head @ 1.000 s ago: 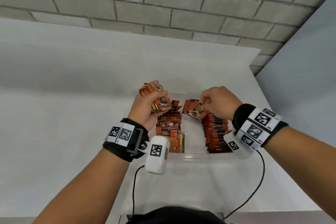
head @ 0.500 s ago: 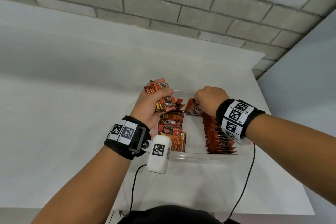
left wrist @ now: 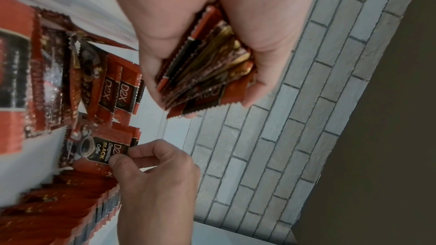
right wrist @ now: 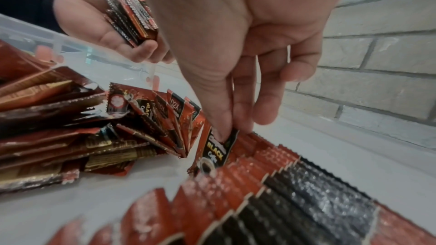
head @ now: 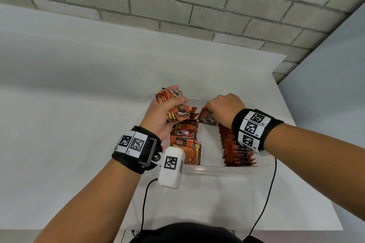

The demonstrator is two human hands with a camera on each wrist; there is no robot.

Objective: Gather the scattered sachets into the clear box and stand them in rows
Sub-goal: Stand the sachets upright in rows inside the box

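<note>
on the white table [head: 59, 124] nothing red shows outside the box, so the gathering looks close to finished and what remains is mostly the standing up. at about 10 o'clock of the clear box [head: 227, 168] the left hand [head: 160, 116] hovers with its fingers and thumb curled tight round a thick bundle of sachets [left wrist: 207, 73], held edge-on like a deck, none of them placed yet. under that hand, along the box's 9 o'clock side, the left pile [head: 186, 144] is not a proper row: some packets lean, some lie flat and fanned out, so it likely needs tidying. the middle strip of the box floor is bare. at 12 o'clock the right hand [head: 225, 110] pinches a single sachet [right wrist: 217, 153] by its top edge between thumb and forefinger, the other fingers loosely bent, setting it at the far end of the right row [head: 237, 150]. that row, along the 3 o'clock side, stands packed and orderly down to the near wall.
</note>
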